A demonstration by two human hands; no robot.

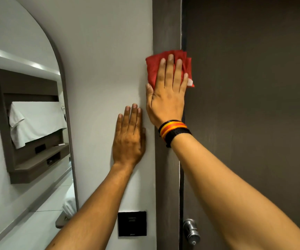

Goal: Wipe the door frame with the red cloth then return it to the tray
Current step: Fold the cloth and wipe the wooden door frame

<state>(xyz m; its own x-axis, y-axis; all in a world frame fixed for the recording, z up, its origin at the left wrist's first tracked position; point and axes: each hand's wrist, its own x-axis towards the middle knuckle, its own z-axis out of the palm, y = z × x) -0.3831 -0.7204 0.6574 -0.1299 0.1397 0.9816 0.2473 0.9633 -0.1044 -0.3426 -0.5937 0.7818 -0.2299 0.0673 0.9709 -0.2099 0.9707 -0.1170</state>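
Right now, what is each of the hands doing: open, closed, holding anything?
Left hand: open, flat on the white wall, holding nothing.
Right hand: open, palm pressing the red cloth against the door frame.

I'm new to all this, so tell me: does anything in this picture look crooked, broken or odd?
Nothing stands out. The right hand presses the red cloth flat on the door frame, and the left hand rests on the wall.
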